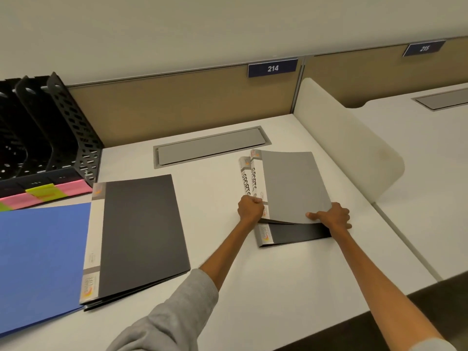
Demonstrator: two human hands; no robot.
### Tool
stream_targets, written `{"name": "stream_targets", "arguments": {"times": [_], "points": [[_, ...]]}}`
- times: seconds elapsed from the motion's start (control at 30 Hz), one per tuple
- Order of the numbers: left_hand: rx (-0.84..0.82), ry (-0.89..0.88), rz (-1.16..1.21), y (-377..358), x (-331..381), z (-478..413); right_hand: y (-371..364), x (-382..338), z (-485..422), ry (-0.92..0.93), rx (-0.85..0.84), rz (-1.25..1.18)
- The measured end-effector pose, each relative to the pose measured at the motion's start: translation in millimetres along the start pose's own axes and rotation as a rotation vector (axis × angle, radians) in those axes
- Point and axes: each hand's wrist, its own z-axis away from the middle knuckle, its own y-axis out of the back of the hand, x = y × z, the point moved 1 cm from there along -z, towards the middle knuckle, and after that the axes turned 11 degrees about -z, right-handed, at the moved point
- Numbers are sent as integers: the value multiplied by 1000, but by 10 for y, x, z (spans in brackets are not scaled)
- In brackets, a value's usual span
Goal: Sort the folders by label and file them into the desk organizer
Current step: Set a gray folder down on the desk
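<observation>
Two grey folders (291,183) with spines marked SPORTS sit tilted up on the white desk (217,249), right of centre. My left hand (250,208) is closed on their spine edge. My right hand (331,216) grips the near right corner of the top one. Under them lies a black folder (296,235) flat on the desk. Another black folder (141,234) lies flat at centre left, overlapping a blue folder (40,259) at the far left. The black mesh desk organizer (43,133) stands at the back left, its slots facing forward.
Pink and yellow-green sticky labels (48,193) run along the organizer's base. A grey cable hatch (210,148) is set into the desk behind the folders. A white curved divider (349,145) stands to the right, a tan partition (177,105) behind.
</observation>
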Motion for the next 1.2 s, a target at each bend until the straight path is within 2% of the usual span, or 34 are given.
{"name": "stream_targets", "arguments": {"times": [0.13, 0.17, 0.3, 0.43, 0.57, 0.73, 0.9, 1.1, 1.2], "points": [[-98, 140, 300, -42, 179, 71, -11, -31, 70, 95, 71, -102], [-100, 137, 314, -52, 211, 105, -19, -57, 92, 125, 85, -116], [-14, 27, 281, 24, 300, 214, 52, -204, 141, 263, 190, -194], [37, -133, 328, 232, 430, 306, 152, -315, 178, 322, 112, -450], [117, -309, 292, 357, 565, 476, 38, -446, 320, 338, 57, -546], [233, -437, 265, 566, 621, 682, -234, -595, 500, 380, -70, -621], [321, -455, 269, 767, 567, 854, -523, -739, 587, 377, -310, -642], [336, -406, 379, 1129, 368, 873, -757, -849, 685, 285, -697, -736], [302, -323, 492, 1347, 114, 810, -869, -844, 739, 272, -761, -743]]}}
